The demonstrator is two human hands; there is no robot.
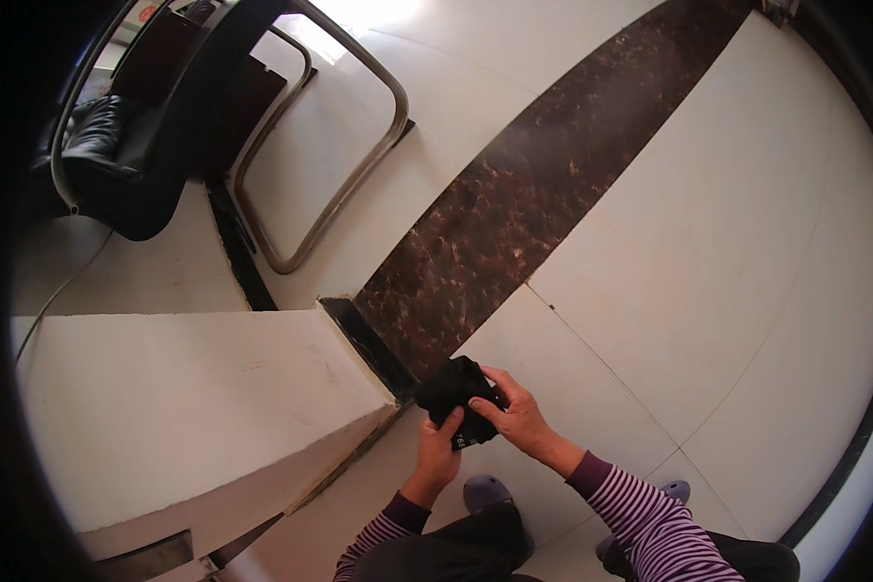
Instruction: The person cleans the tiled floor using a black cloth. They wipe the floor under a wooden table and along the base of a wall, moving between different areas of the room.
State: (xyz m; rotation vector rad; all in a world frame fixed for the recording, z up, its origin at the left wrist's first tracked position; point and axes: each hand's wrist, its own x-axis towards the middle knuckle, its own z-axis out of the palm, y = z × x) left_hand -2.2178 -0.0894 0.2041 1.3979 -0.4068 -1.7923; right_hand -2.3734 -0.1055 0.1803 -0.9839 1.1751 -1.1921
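Note:
Between my two hands is a small folded bundle of black cloth [457, 387], with white writing along its lower edge. My left hand [436, 452] grips the lower left of it, thumb lying on top. At the right side, my right hand [518, 416] pinches the cloth between thumb and fingers. The undersides of the bundle and some fingertips are hidden. It is held above the floor, near the wall corner.
A white wall end [204, 393] with a black skirting [367, 349] stands at the left. Beyond it is a black chair with a bent metal tube frame [364, 182]. A dark marbled strip [509, 189] crosses the pale tiled floor [698, 240]. Below are my purple-grey clogs [486, 492].

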